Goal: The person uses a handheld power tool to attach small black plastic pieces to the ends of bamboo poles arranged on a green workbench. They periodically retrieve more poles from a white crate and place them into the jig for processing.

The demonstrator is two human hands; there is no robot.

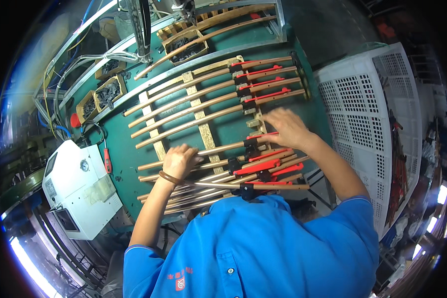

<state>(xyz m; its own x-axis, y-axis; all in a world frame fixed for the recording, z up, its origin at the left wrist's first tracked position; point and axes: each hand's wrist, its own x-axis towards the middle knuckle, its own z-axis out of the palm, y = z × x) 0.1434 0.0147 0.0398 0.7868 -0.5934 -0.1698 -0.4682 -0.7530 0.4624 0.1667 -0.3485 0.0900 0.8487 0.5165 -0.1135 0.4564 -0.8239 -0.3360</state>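
My left hand is curled around a copper-coloured metal tube low on the bench, its fingertips partly hidden. At that tube's right end are a black plastic clamp and a red lever. My right hand hovers just above and right of the clamp, thumb and fingers apart, holding nothing that I can see. Farther off, several matching tubes lie side by side across a slotted wooden rack, with black clamps and red levers. Nearer my body, more tubes lie in a loose, crossing pile.
A white machine box stands at left, beside a red-handled screwdriver. Cardboard boxes of black parts sit behind a metal rail. A white perforated crate stands at right.
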